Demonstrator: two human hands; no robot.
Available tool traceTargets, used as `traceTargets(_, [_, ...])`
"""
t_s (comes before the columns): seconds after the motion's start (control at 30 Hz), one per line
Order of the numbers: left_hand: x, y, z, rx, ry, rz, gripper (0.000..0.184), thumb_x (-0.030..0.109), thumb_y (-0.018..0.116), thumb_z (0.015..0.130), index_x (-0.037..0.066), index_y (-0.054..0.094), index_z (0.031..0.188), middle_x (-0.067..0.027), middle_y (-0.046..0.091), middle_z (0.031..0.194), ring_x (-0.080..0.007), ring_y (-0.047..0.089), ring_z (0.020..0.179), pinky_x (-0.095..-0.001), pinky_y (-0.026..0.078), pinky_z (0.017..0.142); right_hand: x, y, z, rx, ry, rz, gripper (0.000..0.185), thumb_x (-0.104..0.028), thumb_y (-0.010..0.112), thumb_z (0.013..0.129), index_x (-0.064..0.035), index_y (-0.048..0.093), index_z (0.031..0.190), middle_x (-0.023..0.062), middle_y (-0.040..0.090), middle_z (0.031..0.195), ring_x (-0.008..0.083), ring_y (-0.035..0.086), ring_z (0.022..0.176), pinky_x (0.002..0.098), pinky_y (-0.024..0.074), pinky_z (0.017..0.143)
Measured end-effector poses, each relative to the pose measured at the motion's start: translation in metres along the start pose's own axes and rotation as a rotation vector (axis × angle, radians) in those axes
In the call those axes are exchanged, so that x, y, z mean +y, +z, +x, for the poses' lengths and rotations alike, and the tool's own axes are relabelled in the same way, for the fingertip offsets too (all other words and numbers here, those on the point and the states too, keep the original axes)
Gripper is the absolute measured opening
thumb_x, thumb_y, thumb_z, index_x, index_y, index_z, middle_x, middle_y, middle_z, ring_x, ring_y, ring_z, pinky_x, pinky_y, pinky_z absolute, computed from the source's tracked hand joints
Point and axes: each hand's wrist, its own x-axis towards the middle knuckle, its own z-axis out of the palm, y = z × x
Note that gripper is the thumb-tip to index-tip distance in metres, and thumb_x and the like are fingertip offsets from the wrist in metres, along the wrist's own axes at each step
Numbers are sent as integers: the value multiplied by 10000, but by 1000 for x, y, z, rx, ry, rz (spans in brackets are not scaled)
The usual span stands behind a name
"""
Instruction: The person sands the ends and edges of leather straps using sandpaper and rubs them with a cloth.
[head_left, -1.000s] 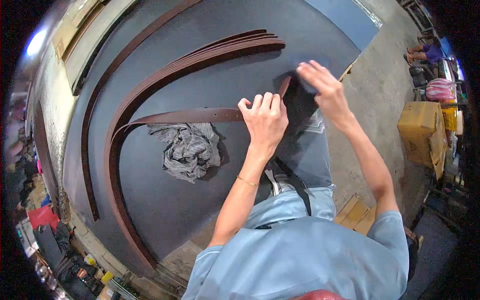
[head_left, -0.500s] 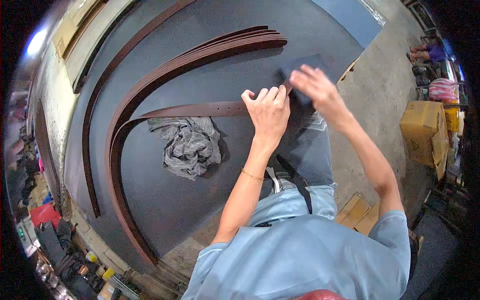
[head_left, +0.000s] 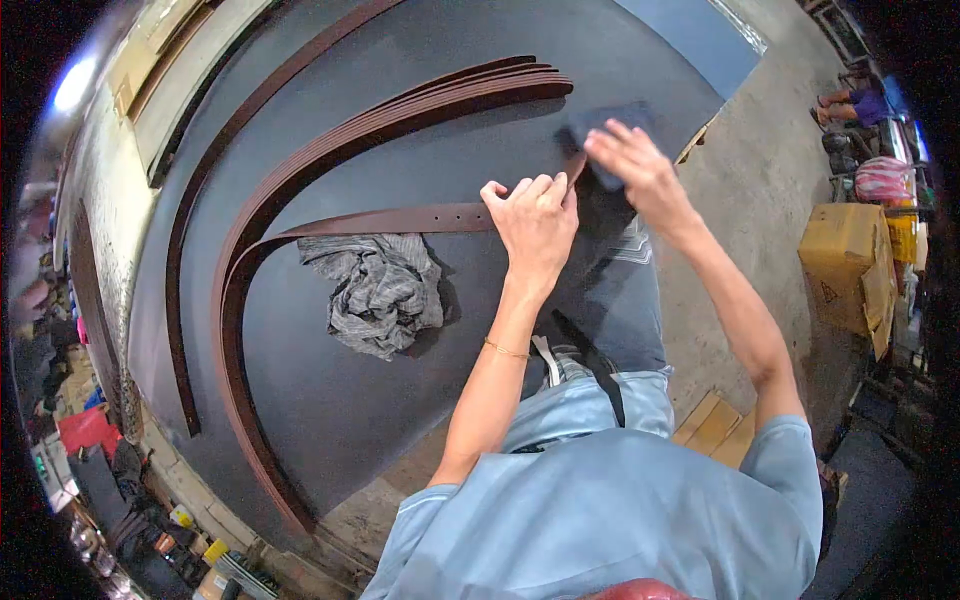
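Observation:
My left hand (head_left: 535, 225) is closed on a brown leather belt strap (head_left: 400, 220) near its end, with punched holes showing left of the fingers. A short end of the strap rises past my knuckles toward the right. My right hand (head_left: 640, 175), smeared by motion, has its fingers laid over a dark blue, pad-like piece (head_left: 610, 125) at that end; its exact kind is unclear. Below the strap lies a crumpled grey striped cloth (head_left: 385, 295). A curved stack of similar brown straps (head_left: 330, 135) stands on edge behind my left hand.
The dark tabletop (head_left: 480, 130) carries another single strap (head_left: 200, 190) along its far left side. A cardboard box (head_left: 850, 265) stands on the concrete floor at right. Part of a seated person (head_left: 855, 105) shows at the far right, and assorted clutter (head_left: 95, 430) lies at lower left.
My right hand and the dark pad-like piece have shifted slightly, and more of the piece shows above the fingers. My left hand stays almost in place on the strap.

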Motion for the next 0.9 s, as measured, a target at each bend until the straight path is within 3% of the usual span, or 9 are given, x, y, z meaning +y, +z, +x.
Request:
traceTargets(0.13, [-6,-2,-1,-97,5,47,107,184,722,812,111,668,755,-22,588,688,-193,611,720,-427,342,811,-23,-11,-1,-49,-212,45,464,-11,525,853,-78,622,1302,82,595,1401,330,492,1360,545,378,1110])
traceTargets(0.27, [0,1,1,22,0,-8,118,145,713,788,113,627,713,-21,565,668,-199,605,705,-424,338,792,15,-2,2,1,5,-16,490,27,533,832,-86,626,1300,92,592,1403,306,490,1368,532,379,1119])
traceTargets(0.4, [-8,-1,-2,-110,9,84,75,210,704,866,144,705,832,-9,580,671,-182,604,692,-422,339,798,-19,-8,-4,-86,-219,57,500,15,523,852,-106,626,1326,77,599,1401,307,496,1366,539,363,1133])
traceTargets(0.47, [1,0,0,-41,-2,28,64,196,701,857,141,708,825,-11,587,679,-184,606,696,-422,336,796,17,4,-5,-23,-13,-11,488,-7,520,867,-114,624,1331,74,595,1408,303,488,1375,553,356,1134])
traceTargets(0.53, [-1,0,0,-19,-13,21,58,187,701,852,142,708,817,-10,588,677,-186,606,697,-422,333,797,9,-9,1,-7,2,66,496,9,510,864,-109,617,1334,77,586,1418,311,477,1382,559,356,1133])
traceTargets(0.6, [-3,-1,1,-31,-18,57,56,195,702,856,149,717,828,-9,600,682,-184,610,702,-418,332,803,-20,-9,-3,-45,-213,126,562,73,512,814,-94,606,1342,87,582,1419,330,477,1376,562,353,1134])
traceTargets(0.73, [0,0,1,-12,-22,20,60,192,694,862,150,726,832,-11,602,677,-193,611,700,-414,332,792,11,1,5,-3,0,11,462,-41,499,886,-116,618,1326,73,593,1403,310,481,1374,554,367,1129])
traceTargets(0.87, [-3,-1,5,-45,-43,39,69,201,707,857,147,727,819,-8,605,672,-192,609,694,-413,330,786,-21,-7,0,-83,-197,61,557,64,474,825,-109,608,1337,71,587,1412,309,482,1375,550,371,1128])
traceTargets(0.9, [-2,0,4,-47,-51,31,78,209,710,857,145,727,815,-8,603,668,-192,608,691,-413,328,782,-9,1,-1,-46,-112,134,570,71,481,814,-112,608,1339,72,588,1411,313,487,1371,552,368,1130])
